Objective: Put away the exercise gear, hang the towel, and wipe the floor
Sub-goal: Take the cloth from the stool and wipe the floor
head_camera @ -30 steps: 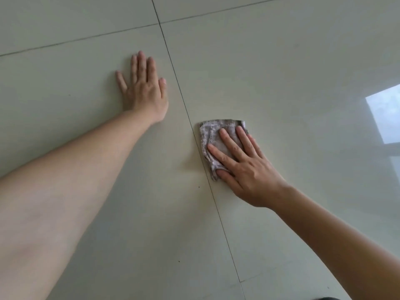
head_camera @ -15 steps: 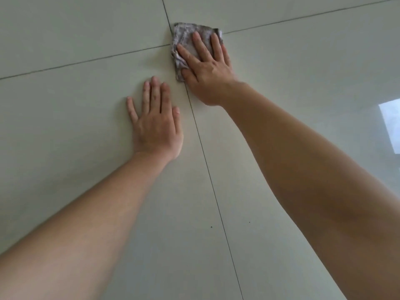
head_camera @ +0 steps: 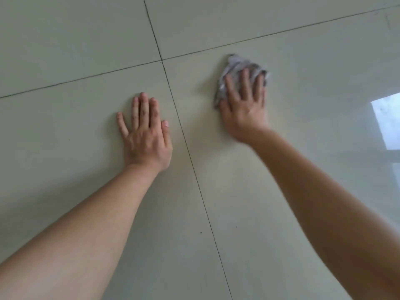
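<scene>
While pale tiles of the floor (head_camera: 281, 191) lay bare on every side, open room for the wiping stroke was ample — no wall or edge showed. Left hand (head_camera: 147, 135) lay flat, fingers spread, bracing beside the grout line (head_camera: 194, 169). Right hand (head_camera: 244, 107), blurred, pressed extended fingers onto the crumpled grey cloth (head_camera: 236, 68) right of the joint — likely risks: cloth bunching and slipping free, specks (head_camera: 201, 232) missed.

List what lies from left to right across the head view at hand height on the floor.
Left hand flat on the tile → dark grout line → right hand pressing the grey cloth → bright window reflection on the floor.
</scene>
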The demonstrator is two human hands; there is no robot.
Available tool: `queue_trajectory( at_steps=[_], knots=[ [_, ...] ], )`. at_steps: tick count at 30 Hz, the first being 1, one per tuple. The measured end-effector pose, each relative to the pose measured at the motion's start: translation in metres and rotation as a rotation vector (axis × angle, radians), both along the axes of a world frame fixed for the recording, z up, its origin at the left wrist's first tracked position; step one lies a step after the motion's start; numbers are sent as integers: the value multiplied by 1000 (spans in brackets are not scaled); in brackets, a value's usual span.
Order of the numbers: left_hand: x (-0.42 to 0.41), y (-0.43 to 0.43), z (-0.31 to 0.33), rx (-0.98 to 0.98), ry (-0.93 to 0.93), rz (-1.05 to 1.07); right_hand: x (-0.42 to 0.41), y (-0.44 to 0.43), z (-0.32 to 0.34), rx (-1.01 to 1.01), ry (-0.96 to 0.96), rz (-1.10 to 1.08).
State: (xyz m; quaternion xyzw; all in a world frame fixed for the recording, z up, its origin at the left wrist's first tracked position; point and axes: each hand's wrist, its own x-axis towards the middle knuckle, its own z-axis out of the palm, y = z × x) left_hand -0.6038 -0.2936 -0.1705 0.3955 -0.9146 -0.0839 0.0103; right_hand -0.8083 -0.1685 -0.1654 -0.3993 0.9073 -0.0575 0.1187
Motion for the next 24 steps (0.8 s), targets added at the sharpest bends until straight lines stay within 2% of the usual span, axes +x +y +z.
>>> queue_trajectory(
  at_steps=[4,6,8,9,11,14,16,18,24],
  knots=[
    [-1,-1,0,-15,12,2,64,55,9,-100,-33,454],
    [-2,-2,1,-22,17,2,45,80,13,-87,-35,707],
    [-2,-4,1,-18,23,6,1,90,11,-55,24,769],
    [-3,-4,1,-17,27,4,-27,93,9,-35,69,683],
    [-3,-4,0,-19,37,3,-82,97,13,23,95,352],
    [-5,-3,-1,-26,41,2,-128,98,20,57,-13,-163],
    [-5,-4,-2,-32,40,7,-107,92,15,52,-7,-259],
    [-4,-4,-2,-32,35,8,-54,95,7,8,37,-127],
    [-4,-4,-2,-36,27,14,145,172,21,-118,-138,574]
  ],
)
